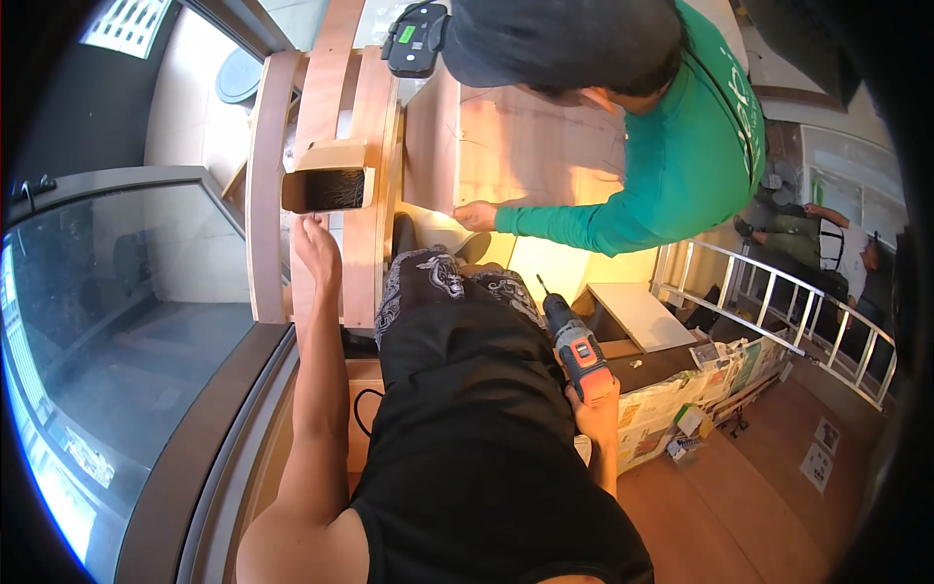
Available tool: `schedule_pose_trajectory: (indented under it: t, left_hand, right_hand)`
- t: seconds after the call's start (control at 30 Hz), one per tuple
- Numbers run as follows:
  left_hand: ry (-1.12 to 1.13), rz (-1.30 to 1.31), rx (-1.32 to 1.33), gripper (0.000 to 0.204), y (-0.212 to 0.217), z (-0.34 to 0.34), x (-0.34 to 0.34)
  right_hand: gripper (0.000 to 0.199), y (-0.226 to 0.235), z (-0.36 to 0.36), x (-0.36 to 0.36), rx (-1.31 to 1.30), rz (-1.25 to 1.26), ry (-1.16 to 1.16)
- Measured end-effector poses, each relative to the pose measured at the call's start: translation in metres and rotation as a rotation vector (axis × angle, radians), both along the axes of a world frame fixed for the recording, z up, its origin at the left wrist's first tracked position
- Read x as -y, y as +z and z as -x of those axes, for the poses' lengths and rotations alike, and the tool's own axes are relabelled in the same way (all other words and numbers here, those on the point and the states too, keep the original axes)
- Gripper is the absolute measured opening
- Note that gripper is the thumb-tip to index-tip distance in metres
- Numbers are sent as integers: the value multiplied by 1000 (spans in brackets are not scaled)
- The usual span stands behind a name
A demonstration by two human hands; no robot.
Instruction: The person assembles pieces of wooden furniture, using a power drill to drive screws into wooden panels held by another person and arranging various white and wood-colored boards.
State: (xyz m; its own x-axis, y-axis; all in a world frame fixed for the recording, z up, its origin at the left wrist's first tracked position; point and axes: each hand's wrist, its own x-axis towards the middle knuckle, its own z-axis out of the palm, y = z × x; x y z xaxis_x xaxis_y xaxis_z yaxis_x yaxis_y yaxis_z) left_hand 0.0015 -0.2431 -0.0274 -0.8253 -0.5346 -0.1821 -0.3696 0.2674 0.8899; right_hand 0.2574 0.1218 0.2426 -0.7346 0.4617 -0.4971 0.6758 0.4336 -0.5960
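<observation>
While the right hand (595, 414) is wrapped around the grip of a red and black power drill (582, 362), the left hand (319, 251) reaches forward to a small open cardboard box (336, 154), its fingertips just beside the near edge. The left fingers are drawn close together rather than spread, but whether they pinch anything is too small to tell. The box stands on a slatted wooden frame (316, 107), its flap up and a dark mass of small pieces inside. The drill is beside the right hip of the wearer's black top (467, 419), its thin bit pointing forward and a little left, well apart from the box. Beyond the box, a black case (416, 41) with a green patch lies at the frame's far end. Ahead and to the right, a co-worker in a green long-sleeved top (671, 165) bends over a wooden panel (545, 136), one hand (477, 215) at its near edge. A pale board (642, 316) lies to the right of the drill, with a metal ladder (798, 348) past it. Farther off is another person in a white top (842, 251). A glass pane (117, 311) in a dark frame fills the left side.
</observation>
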Motion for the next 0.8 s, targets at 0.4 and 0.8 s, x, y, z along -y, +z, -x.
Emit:
schedule_pose_trajectory:
  t: [0.4, 0.8]
  left_hand:
    - [-169, -138, 438, 37, 35, -55, -53]
    - [-208, -836, 353, 15, 117, -104, -125]
  right_hand:
    - [46, -8, 30, -57, -116, 149, 201]
    - [64, -7, 98, -81, -354, 391, 560]
